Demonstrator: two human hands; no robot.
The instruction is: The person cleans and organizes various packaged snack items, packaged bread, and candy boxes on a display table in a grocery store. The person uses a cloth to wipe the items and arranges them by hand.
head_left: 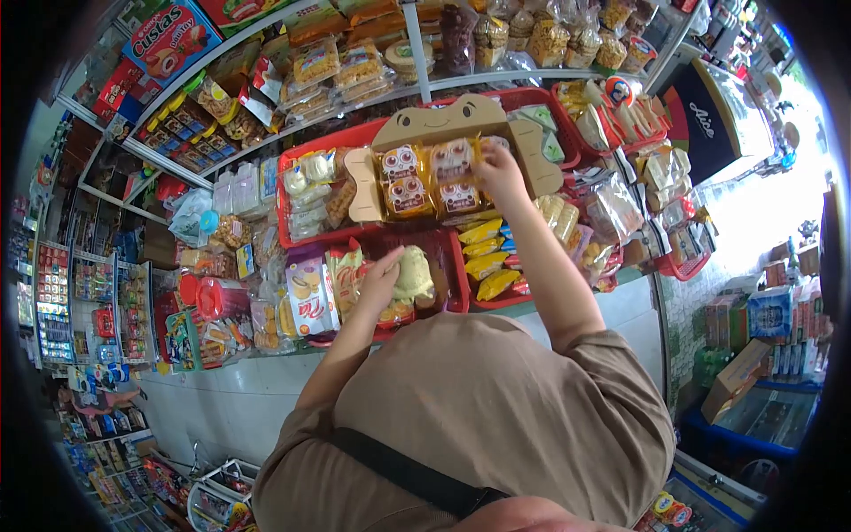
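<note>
My right hand (501, 173) reaches up to a brown cardboard display box (443, 120) with a face printed on its lid. The box holds several orange snack packets (408, 182) with cartoon faces. My fingers are closed on the edge of one of these packets (454, 161) at the box's right side. Lower down, my left hand (379, 282) is curled around a pale yellow packet (413, 273) over a red basket (456, 266). Both sleeves are brown.
Red baskets (292, 160) of wrapped snacks fill the slanted counter. Yellow packets (487, 257) lie right of my left hand, and a biscuit box (310, 297) stands to its left. White wire shelves (417, 53) of bagged goods hang above. Cartons (736, 377) stand on the floor at right.
</note>
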